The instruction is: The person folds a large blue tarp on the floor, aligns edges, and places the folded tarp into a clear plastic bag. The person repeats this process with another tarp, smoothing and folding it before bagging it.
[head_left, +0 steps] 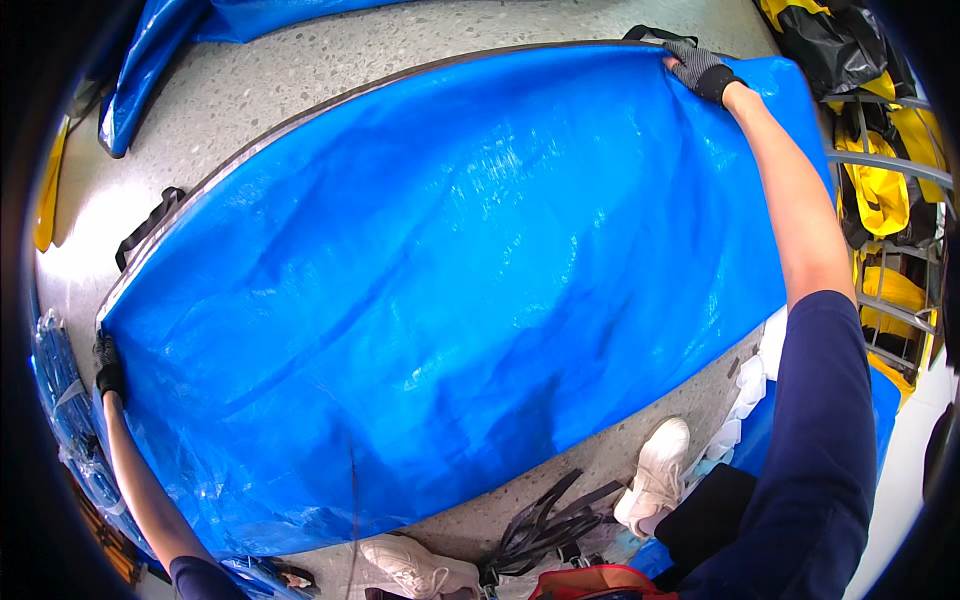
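Note:
A large blue tarpaulin piece (450, 270) lies spread over the floor in front of me, creased and shiny. Along its far edge runs a dark border, with one black strap loop (150, 228) toward the left and another (660, 36) toward the right. My right hand (697, 72), in a grey and black glove, is closed on the far edge near the right corner. At the far left, my left hand (106, 365), gloved the same way, is closed at the tarpaulin's left corner; its fingers are partly hidden. Both arms are stretched wide apart.
A metal rack (890, 170) with yellow and black bags stands at the right. More blue tarpaulin (150, 60) lies at the far left, and clear-wrapped blue bundles (65, 380) are beside my left arm. Black straps (555, 520) lie between my white shoes (655, 470).

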